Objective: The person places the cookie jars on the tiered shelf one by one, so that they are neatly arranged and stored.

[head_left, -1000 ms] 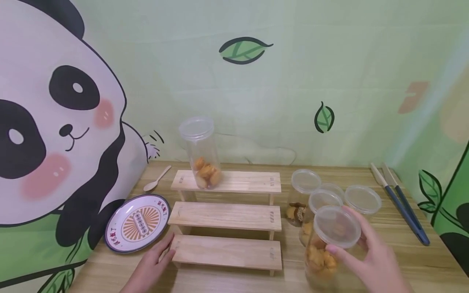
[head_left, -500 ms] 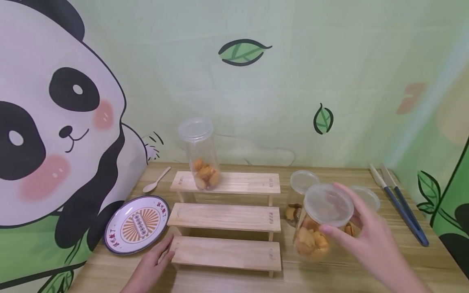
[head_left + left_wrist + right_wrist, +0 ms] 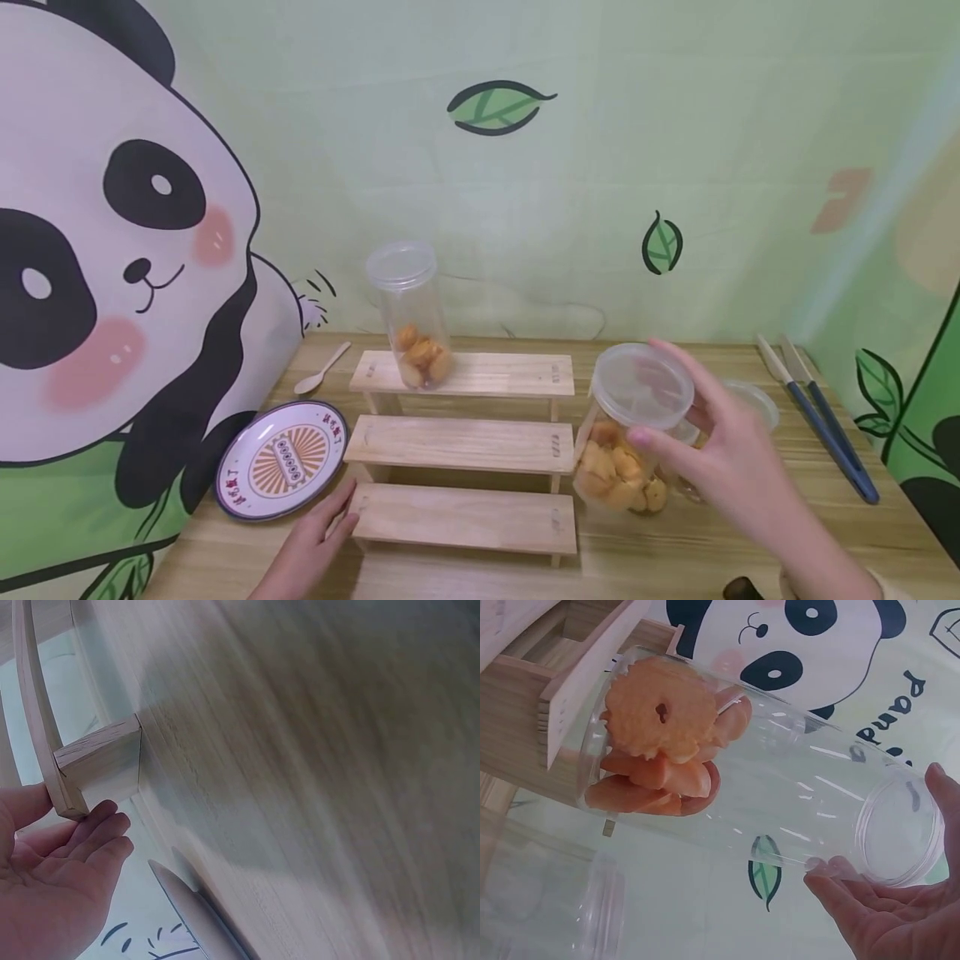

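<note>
My right hand (image 3: pixel 723 442) grips a clear lidded jar (image 3: pixel 615 417) near its lid, thumb on one side and fingers on the other. Orange-brown cookies (image 3: pixel 660 712) lie in the bottom of this jar, which overlaps the right end of the three-step wooden rack (image 3: pixel 461 442) in the head view. At the lowest step's left end is my left hand (image 3: pixel 307 533). The left wrist view shows its thumb and fingers pinching the board's end (image 3: pixel 71 802). Another jar (image 3: pixel 416 333) with similar pieces stands upright on the top step.
Other lidded jars, one with a visible lid (image 3: pixel 753 404), stand right of the rack, mostly behind the held jar and hand. Two blue-handled knives (image 3: pixel 825 425) lie at the far right. A patterned plate (image 3: pixel 281 458) and a spoon (image 3: pixel 322 368) lie on the left.
My right hand has lifted the jar and carried it left and up from the right-hand group toward the rack. My left hand has stayed at the rack's lowest step.
</note>
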The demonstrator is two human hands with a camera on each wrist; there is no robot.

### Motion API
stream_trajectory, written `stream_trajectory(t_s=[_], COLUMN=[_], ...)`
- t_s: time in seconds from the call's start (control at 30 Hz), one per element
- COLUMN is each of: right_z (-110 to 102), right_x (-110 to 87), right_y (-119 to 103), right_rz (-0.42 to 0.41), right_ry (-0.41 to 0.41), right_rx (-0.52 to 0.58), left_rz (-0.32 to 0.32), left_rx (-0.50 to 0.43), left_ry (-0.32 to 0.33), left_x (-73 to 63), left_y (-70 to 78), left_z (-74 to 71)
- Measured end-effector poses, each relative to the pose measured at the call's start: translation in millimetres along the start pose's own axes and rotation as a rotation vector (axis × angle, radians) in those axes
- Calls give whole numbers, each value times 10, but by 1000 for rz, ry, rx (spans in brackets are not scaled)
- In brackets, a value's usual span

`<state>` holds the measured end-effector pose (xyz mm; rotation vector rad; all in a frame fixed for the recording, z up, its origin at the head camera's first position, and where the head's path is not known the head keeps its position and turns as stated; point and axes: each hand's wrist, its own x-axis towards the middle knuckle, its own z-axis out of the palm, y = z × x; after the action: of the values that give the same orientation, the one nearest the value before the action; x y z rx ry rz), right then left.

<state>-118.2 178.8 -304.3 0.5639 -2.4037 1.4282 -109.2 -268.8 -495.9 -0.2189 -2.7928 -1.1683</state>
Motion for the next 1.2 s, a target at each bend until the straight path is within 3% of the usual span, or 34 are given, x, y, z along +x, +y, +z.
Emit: stream_trajectory(t_s=[0.53,0.8,0.97,1.2], right_z=[247,373,499,653], right_x=[436,683,875,1087], right_y=[16,-17,-74,-88], right_rz=[-34,1,-7,-42], right_ry=[6,18,26,18], right_rx=[94,133,181,134], left_rz=[-9,-63,-50,-22], left_rx=[11,-12,-3,-1], left_ry=[-7,-40,-29,-15], left_x=[12,-2,-7,1], left_y=[1,22,38,49], left_z=[0,-5,-23,-19])
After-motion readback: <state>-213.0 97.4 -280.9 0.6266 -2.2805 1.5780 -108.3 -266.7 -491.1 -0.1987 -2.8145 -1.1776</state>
